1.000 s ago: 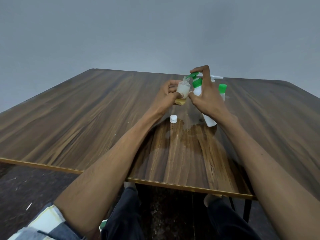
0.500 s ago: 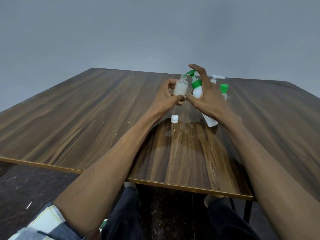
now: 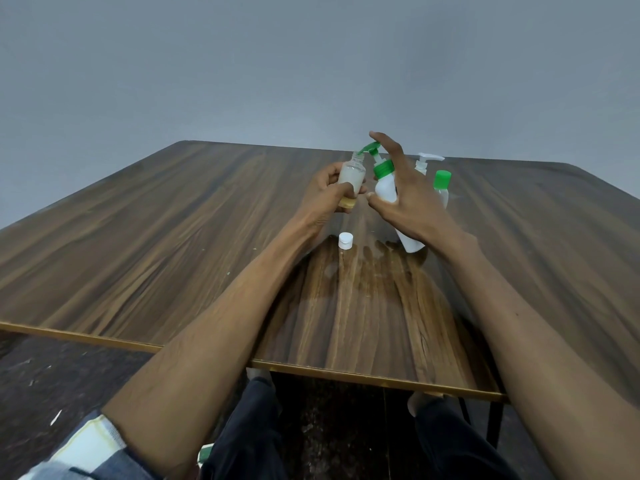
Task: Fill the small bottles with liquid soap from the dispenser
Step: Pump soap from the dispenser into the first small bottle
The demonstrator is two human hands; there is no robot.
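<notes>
the small clear bottle (image 3: 351, 178) is held up above the far middle of the wooden table (image 3: 138, 244), uncapped, with a shallow layer of yellowish liquid at its bottom and the rest looking cloudy and pale. the left hand (image 3: 327, 195) grips it, fingers curled round the far side and the thumb pressed across the front near its lower half. its open mouth sits right under the tip of the green pump nozzle (image 3: 367, 148) of the white dispenser (image 3: 386, 187), which leans toward the bottle with its base on the table just to the right. the right hand (image 3: 407, 194) is spread over the dispenser from the right, fingers long and mostly straight, the forefinger reaching up over the pump head and the thumb lying by the dispenser's body; whether the palm actually presses the bottle's side cannot be told, and the hand does not curl round it. a small white cap (image 3: 346, 240) lies on the table near the dispenser's base, on the near left side, apart from both hands. beyond the right hand stand a second small bottle with a green cap (image 3: 442, 187) and, just left of it, a white pump bottle (image 3: 424, 164), partly hidden by the hand. a glossy wet-looking patch (image 3: 374, 258) spreads on the wood near the cap and dispenser base.
</notes>
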